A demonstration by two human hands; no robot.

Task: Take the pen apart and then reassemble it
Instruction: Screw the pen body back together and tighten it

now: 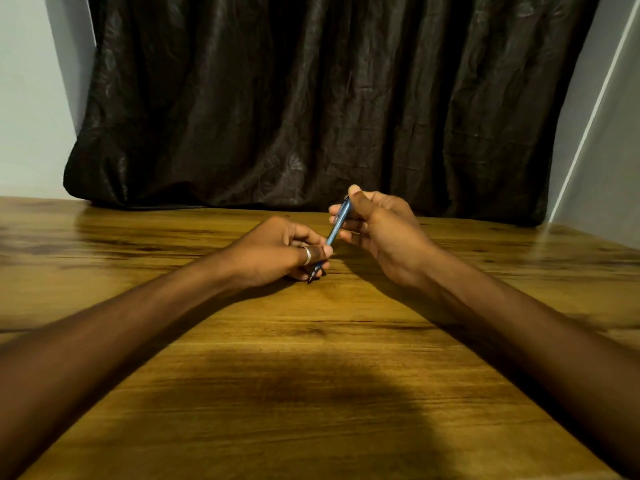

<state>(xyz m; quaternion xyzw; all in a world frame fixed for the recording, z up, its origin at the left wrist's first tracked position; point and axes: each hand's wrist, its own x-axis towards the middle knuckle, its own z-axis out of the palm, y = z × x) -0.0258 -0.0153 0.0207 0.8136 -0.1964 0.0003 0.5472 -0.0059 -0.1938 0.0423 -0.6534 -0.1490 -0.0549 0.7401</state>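
Filling the lower half of the frame: a glossy wooden table (311, 375), grain running sideways, light glinting along its far left edge. Hanging across the upper centre: a dark crumpled curtain (311, 98), reaching down to the tabletop. Showing at upper left and right: pale wall (27, 98).

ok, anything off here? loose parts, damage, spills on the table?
Nothing stands out. The blue pen looks to be in one piece, held tilted above the wooden table, left hand pinching the tip end, right hand the upper end. No loose parts or spills visible. The dark patch near the camera is only shadow.
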